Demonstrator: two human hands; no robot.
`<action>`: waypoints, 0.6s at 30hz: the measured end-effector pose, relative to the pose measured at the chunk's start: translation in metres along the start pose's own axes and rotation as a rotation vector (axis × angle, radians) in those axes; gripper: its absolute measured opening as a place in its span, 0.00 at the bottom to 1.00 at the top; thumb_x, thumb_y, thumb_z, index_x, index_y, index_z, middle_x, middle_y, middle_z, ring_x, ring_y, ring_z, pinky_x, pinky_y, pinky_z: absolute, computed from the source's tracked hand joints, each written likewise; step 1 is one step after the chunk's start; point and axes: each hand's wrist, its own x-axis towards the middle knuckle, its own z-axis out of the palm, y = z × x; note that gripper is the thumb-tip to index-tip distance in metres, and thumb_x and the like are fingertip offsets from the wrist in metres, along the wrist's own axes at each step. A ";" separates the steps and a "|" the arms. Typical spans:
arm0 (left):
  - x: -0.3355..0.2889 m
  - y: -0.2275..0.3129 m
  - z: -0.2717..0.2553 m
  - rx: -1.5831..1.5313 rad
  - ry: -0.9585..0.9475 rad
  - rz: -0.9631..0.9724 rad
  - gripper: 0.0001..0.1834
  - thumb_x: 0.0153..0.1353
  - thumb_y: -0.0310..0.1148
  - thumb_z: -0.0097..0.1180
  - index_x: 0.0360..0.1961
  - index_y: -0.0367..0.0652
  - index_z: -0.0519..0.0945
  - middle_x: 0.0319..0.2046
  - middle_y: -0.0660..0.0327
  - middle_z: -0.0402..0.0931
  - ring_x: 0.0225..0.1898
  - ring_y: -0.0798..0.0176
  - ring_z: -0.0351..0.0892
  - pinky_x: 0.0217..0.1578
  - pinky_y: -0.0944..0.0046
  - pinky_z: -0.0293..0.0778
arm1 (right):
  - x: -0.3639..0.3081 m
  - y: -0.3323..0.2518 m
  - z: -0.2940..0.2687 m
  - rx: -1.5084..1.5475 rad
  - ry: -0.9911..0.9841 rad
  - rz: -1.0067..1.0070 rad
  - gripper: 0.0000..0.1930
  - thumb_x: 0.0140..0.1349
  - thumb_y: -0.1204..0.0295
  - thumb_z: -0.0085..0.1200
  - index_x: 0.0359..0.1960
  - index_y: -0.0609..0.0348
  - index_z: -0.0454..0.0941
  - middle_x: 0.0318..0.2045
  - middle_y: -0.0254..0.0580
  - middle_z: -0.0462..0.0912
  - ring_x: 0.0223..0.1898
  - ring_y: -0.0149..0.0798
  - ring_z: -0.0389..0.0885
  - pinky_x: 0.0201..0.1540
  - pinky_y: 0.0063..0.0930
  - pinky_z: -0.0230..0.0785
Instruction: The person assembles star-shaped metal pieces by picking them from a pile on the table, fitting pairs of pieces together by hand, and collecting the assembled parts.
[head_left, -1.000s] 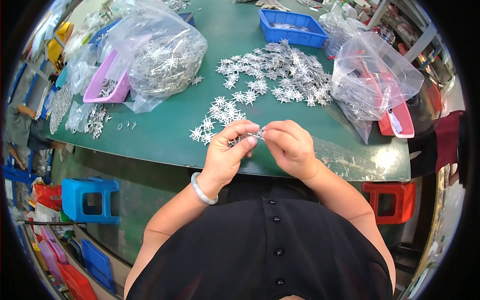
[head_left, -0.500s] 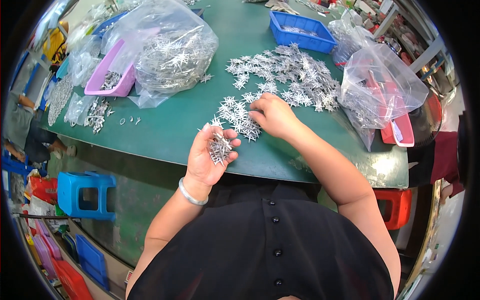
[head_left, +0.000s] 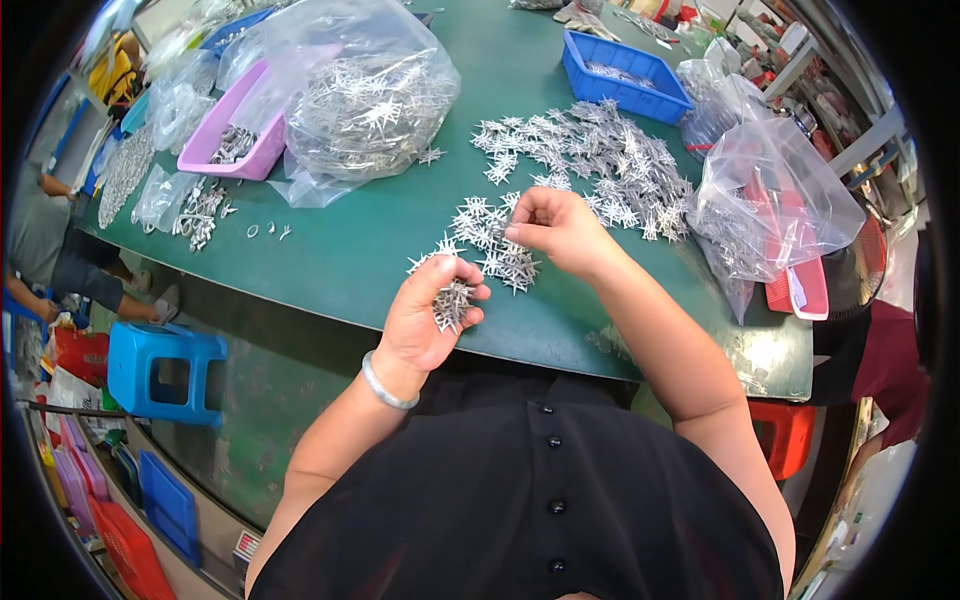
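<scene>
Cupped in my left hand is a clump of small silvery star-shaped metal pieces, its fingers curled round them. My right hand is over the near small pile of the same spiky pieces, thumb and forefinger pinched together; whatever is between the fingertips is too small to make out. Beyond it spreads a larger heap of these pieces on the green table. A few pieces lie between the near pile and my left hand.
At the far left stand a big clear bag of star pieces and a purple bin. A blue tray is at the back. On the right are another clear bag and a pink bin. A blue stool stands by the table.
The view has shifted slightly. My left fingers have curled in more over the clump. My right hand has drawn its thumb and forefinger together above the near pile.
</scene>
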 end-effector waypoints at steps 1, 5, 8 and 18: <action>0.001 0.000 0.002 -0.002 0.003 0.004 0.08 0.57 0.33 0.47 0.35 0.42 0.73 0.31 0.60 0.72 0.33 0.63 0.73 0.26 0.67 0.70 | -0.005 -0.005 0.001 0.000 -0.005 0.000 0.05 0.48 0.79 0.56 0.24 0.61 0.72 0.22 0.31 0.74 0.24 0.23 0.71 0.26 0.18 0.63; 0.005 -0.005 0.021 0.227 0.098 0.093 0.07 0.55 0.27 0.51 0.36 0.43 0.73 0.27 0.65 0.72 0.28 0.70 0.71 0.23 0.72 0.65 | -0.026 -0.010 0.006 0.456 -0.025 0.022 0.05 0.50 0.78 0.56 0.27 0.60 0.71 0.23 0.33 0.75 0.25 0.26 0.73 0.30 0.20 0.68; 0.007 -0.008 0.032 0.285 0.120 0.170 0.07 0.55 0.27 0.51 0.36 0.43 0.74 0.27 0.66 0.72 0.28 0.71 0.71 0.22 0.73 0.65 | -0.037 -0.013 0.011 0.645 0.022 0.036 0.05 0.52 0.80 0.54 0.27 0.60 0.71 0.25 0.35 0.76 0.26 0.29 0.75 0.31 0.21 0.68; 0.011 -0.013 0.046 0.382 0.082 0.241 0.05 0.54 0.25 0.52 0.33 0.41 0.75 0.27 0.66 0.73 0.28 0.73 0.72 0.22 0.74 0.65 | -0.052 -0.010 0.008 0.750 0.030 0.010 0.05 0.52 0.79 0.54 0.28 0.60 0.70 0.26 0.37 0.76 0.27 0.30 0.75 0.32 0.22 0.67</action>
